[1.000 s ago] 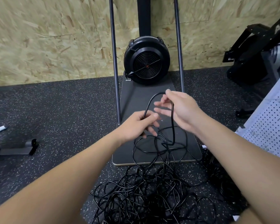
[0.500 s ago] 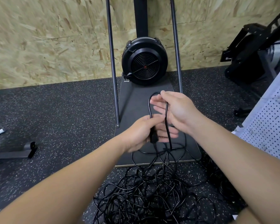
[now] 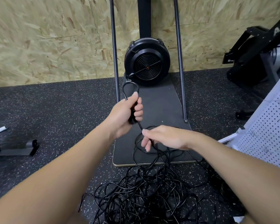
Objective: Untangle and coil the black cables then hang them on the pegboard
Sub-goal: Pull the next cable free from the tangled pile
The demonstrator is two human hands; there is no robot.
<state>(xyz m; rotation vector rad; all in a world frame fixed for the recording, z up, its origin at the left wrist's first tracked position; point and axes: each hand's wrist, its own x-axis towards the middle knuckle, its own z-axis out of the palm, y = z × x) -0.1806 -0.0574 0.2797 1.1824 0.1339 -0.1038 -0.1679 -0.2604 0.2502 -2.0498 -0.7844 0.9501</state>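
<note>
From the tangled pile of black cables (image 3: 145,196) on the floor at 6 o'clock, one strand rises to the right hand (image 3: 165,138), which pinches it and should feed slack smoothly toward the left hand (image 3: 126,113), whose fist grips the first small loop (image 3: 130,89) at 12 o'clock, while the pegboard (image 3: 268,131) waits at 3 o'clock.

The left hand (image 3: 126,113) grips a small loop of black cable (image 3: 130,88), the loop arching up toward twelve o'clock; at four o'clock from it the right hand (image 3: 165,138) pinches the same cable; the tangled pile (image 3: 149,196) lies on the speckled floor (image 3: 55,110) at six o'clock; the white pegboard (image 3: 268,131) leans at three o'clock.
</note>
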